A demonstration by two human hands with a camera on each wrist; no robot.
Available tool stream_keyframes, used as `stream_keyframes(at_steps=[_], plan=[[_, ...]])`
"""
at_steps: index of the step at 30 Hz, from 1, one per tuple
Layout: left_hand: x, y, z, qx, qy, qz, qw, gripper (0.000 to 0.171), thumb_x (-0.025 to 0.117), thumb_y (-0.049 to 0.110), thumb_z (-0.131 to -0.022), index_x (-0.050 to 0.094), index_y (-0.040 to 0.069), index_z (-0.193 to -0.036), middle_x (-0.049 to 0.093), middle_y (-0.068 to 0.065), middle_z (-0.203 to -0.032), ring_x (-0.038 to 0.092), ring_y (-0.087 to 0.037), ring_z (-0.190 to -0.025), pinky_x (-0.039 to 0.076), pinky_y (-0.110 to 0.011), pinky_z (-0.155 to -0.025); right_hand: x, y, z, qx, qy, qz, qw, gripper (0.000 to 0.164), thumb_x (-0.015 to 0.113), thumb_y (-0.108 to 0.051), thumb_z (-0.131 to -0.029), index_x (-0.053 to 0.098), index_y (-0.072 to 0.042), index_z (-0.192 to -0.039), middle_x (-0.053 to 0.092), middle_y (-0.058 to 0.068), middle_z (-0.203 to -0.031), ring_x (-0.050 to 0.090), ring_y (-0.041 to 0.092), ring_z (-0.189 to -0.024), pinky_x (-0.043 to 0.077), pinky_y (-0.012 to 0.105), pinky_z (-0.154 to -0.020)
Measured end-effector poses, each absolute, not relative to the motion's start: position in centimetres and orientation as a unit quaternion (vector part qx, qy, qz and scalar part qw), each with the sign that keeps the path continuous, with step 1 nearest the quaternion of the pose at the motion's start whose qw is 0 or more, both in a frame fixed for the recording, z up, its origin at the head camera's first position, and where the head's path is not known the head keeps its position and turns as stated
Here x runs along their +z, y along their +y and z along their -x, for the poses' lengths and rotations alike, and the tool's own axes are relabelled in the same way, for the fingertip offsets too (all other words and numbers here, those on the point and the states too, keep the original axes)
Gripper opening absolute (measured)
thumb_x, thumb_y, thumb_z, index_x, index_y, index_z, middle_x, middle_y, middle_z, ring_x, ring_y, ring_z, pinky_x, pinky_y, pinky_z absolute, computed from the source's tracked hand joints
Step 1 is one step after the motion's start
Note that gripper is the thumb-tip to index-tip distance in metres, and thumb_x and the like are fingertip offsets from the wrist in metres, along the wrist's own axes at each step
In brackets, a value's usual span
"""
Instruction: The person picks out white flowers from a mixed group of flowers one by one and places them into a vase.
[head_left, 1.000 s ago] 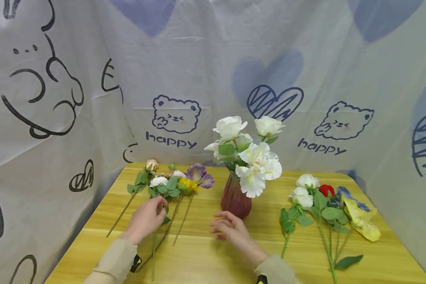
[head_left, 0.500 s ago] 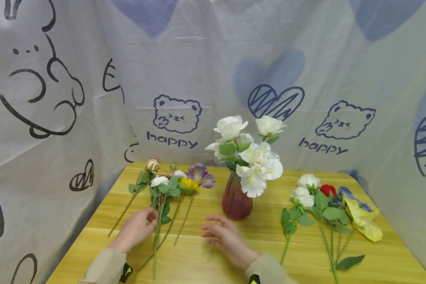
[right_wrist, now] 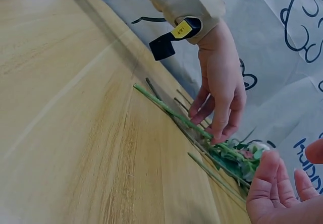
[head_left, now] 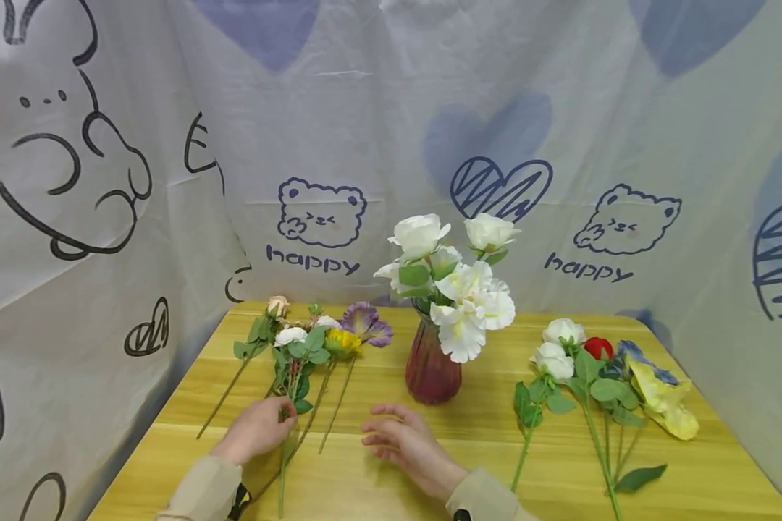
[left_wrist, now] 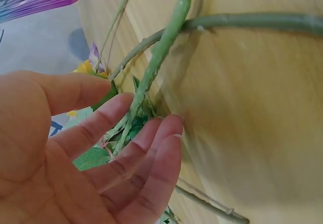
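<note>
My left hand (head_left: 257, 428) is low over the table at the stem of a white artificial flower (head_left: 290, 336) with green leaves. In the left wrist view the green stem (left_wrist: 164, 45) runs right by the index and middle fingertips (left_wrist: 126, 100), and the thumb stands apart from them. The right wrist view has the left hand reaching down to this stem from above. My right hand (head_left: 409, 447) hovers in front of the dark red ribbed vase (head_left: 433, 370), fingers loosely bent, holding nothing. White flowers (head_left: 467, 311) stand upright in the vase.
Beside the left hand lie a pale pink rose (head_left: 277, 306), a yellow flower (head_left: 342, 343) and a purple flower (head_left: 365, 323). On the right lie white roses (head_left: 554, 360), a red flower (head_left: 598, 348) and a yellow-and-blue flower (head_left: 665, 405). Printed cloth (head_left: 391, 130) hangs behind the table.
My left hand first drew back toward the near left, uncovering the stem, then came right to it again. My right hand has shifted slightly left and nearer.
</note>
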State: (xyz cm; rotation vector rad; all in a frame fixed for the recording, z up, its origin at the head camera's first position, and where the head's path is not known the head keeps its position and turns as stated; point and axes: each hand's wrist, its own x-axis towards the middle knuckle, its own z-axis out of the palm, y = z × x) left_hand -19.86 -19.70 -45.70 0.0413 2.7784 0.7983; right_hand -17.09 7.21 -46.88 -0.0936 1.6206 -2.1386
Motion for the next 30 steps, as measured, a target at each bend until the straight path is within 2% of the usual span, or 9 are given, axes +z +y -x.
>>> stream_keyframes(at_steps=[5,10,18,23,28,30], plan=[[-46.0,-19.6,20.0,0.284,0.951,-0.009,0.126,0.008,0.061,0.014,-0.098,0.068,0.011,-0.102,0.053,-0.002,-0.065,0.036,-0.011,-0.051,0.034,-0.026,-0.049,-47.0,7.2,17.0,-0.775,0.588,0.039,0.229,0.047,0.061,-0.018,-0.097,0.046,0.004,-0.136,0.069,0.003,-0.107,0.067,0.01,-0.091,0.057,0.025,-0.086],[-46.5,-19.6,20.2,0.285,0.952,-0.016,0.114,0.007,0.066,0.006,-0.093,0.067,0.01,-0.098,0.052,-0.003,-0.064,0.04,-0.013,-0.052,0.035,-0.025,-0.05,-47.1,7.3,17.0,-0.774,0.589,0.04,0.229,0.045,0.06,-0.016,-0.097,0.045,0.003,-0.135,0.069,0.003,-0.107,0.067,0.009,-0.091,0.056,0.024,-0.085],[-47.4,-20.0,20.0,0.34,0.935,-0.004,0.103,0.018,0.063,-0.002,-0.086,0.052,0.008,-0.095,0.045,-0.003,-0.065,0.037,-0.015,-0.055,0.032,-0.026,-0.051,-47.3,7.4,17.0,-0.771,0.593,0.038,0.226,0.043,0.061,-0.015,-0.096,0.048,0.003,-0.133,0.07,0.004,-0.108,0.067,0.01,-0.09,0.057,0.024,-0.084],[-47.7,-20.6,20.0,0.438,0.89,0.037,0.12,0.03,0.063,0.0,-0.088,0.042,0.004,-0.11,0.049,-0.006,-0.074,0.043,-0.018,-0.06,0.039,-0.029,-0.054,-47.4,7.6,16.9,-0.769,0.594,0.037,0.231,0.042,0.06,-0.016,-0.096,0.048,0.001,-0.132,0.069,0.005,-0.11,0.067,0.011,-0.092,0.057,0.024,-0.085],[-47.6,-21.0,20.0,0.488,0.858,0.077,0.143,0.047,0.062,0.006,-0.093,0.034,-0.004,-0.129,0.062,-0.018,-0.098,0.06,-0.019,-0.08,0.053,-0.033,-0.065,-47.5,7.8,16.9,-0.77,0.592,0.034,0.237,0.041,0.06,-0.015,-0.096,0.048,0.001,-0.133,0.068,0.006,-0.11,0.067,0.012,-0.092,0.057,0.025,-0.086],[-47.6,-21.1,20.0,0.498,0.85,0.082,0.149,0.049,0.062,0.006,-0.094,0.037,-0.011,-0.132,0.065,-0.02,-0.101,0.06,-0.016,-0.077,0.054,-0.03,-0.063,-47.5,7.8,16.8,-0.769,0.592,0.032,0.239,0.041,0.059,-0.015,-0.096,0.048,0.001,-0.133,0.068,0.006,-0.111,0.067,0.012,-0.092,0.057,0.025,-0.086]])
